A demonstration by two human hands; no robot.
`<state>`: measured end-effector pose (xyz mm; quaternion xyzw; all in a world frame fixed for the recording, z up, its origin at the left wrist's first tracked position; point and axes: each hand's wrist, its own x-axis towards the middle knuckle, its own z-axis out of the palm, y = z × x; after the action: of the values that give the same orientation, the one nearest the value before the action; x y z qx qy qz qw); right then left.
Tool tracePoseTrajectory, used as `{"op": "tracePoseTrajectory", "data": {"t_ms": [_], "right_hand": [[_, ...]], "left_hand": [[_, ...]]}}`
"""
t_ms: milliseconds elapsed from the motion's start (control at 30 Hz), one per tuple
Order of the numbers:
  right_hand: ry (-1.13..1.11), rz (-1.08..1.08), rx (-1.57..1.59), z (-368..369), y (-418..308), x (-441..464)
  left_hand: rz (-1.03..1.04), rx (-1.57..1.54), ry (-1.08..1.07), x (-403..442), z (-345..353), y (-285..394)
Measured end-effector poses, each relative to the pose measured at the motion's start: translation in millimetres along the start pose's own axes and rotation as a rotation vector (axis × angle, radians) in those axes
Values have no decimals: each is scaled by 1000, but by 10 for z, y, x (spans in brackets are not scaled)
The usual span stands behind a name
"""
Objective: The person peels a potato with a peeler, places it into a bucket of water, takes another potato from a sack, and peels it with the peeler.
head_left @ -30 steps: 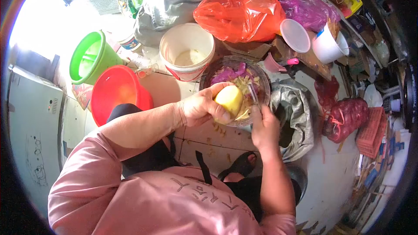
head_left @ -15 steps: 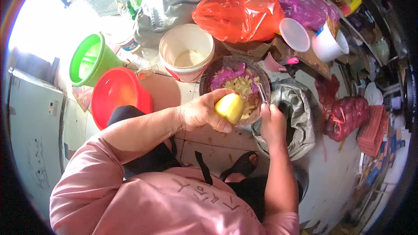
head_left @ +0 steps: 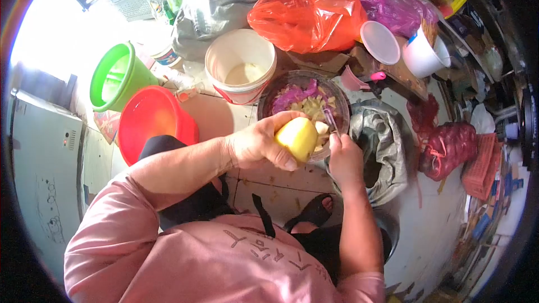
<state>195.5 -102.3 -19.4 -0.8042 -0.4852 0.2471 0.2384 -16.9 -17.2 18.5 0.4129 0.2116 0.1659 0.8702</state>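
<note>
My left hand (head_left: 261,143) is wrapped round a peeled yellow potato (head_left: 297,139), fingers above and thumb below. In my right hand (head_left: 345,160) is a thin metal peeler (head_left: 330,119), its head pointing up and close to the potato's right side. A pale piece (head_left: 321,127) shows between the potato and the peeler; whether it is still attached I cannot tell. Both hands are over the near part of a dark round basin (head_left: 266,95). Inside it lie many pale yellow cut pieces (head_left: 311,105) and a crumpled purple plastic bag (head_left: 295,95).
An open grey-green sack (head_left: 387,151) stands right of the basin. Behind are a white bucket (head_left: 241,50) and a large orange plastic bag (head_left: 306,11). To the left are a red basin (head_left: 151,120) and a green bucket (head_left: 132,73). A red net sack (head_left: 449,151) lies far right.
The peeler has moved slightly left and down, nearer the potato, and turned. The pale piece beside the potato now shows. My left hand keeps its grip almost in place.
</note>
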Motion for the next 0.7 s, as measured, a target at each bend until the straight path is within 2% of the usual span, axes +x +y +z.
{"op": "tracePoseTrajectory", "data": {"t_ms": [33, 133, 300, 433, 467, 500, 533, 600, 667, 700], "right_hand": [[-15, 0, 142, -13, 60, 45], [16, -109, 260, -10, -89, -105], [58, -401, 135, 40, -387, -397], [102, -358, 86, 47, -372, -341], [15, -167, 82, 12, -322, -260], [4, -71, 47, 18, -137, -110], [-4, 24, 16, 1, -31, 2], [13, -9, 16, -38, -15, -6], [79, -100, 229, -19, -137, -112], [69, -122, 211, -27, -224, -159]], "left_hand": [[-22, -33, 1, -12, -13, -6], [1, -67, 90, 21, -65, 24], [30, -157, 210, 125, -166, -47], [-66, -160, 217, 56, -84, 12], [-5, -88, 107, 37, -70, 5], [53, -16, -7, 27, -48, -4], [47, -8, -18, 29, -35, -5], [43, -136, 43, 27, -60, -24], [70, -208, 43, 82, -160, -82], [54, -241, 76, 110, -204, -89]]}}
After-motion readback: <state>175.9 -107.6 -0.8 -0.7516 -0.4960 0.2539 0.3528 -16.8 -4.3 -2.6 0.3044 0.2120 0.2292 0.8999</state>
